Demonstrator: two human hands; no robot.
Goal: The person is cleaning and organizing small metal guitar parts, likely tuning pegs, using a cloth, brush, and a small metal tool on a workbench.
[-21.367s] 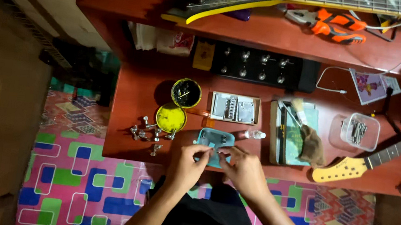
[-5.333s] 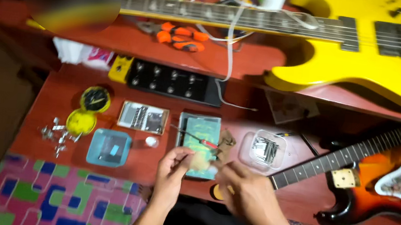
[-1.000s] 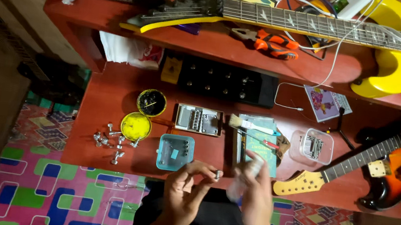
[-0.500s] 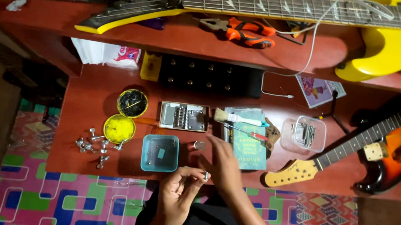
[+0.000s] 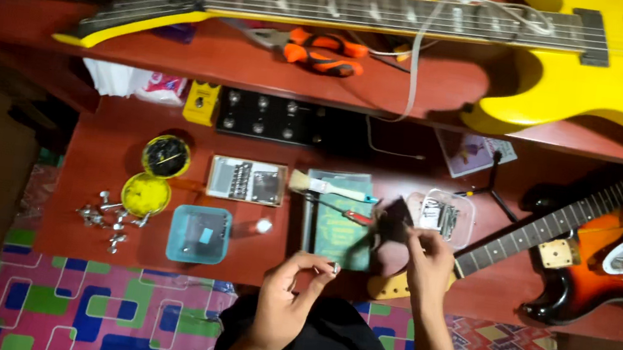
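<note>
Small shiny metal part (image 5: 334, 267) between left-hand fingertips (image 5: 323, 264)

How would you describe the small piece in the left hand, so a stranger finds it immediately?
Start at the red desk and go to its front edge, below the green booklet. There the left hand pinches a tiny silvery part between its fingertips. Unlike the loose metal pegs far left, it is lifted off the desk.

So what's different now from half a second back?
The right hand has reached out over the desk to a dark piece beside the green book. The left hand still pinches a small silver part. The teal tray and yellow tin lie unmoved.
</note>
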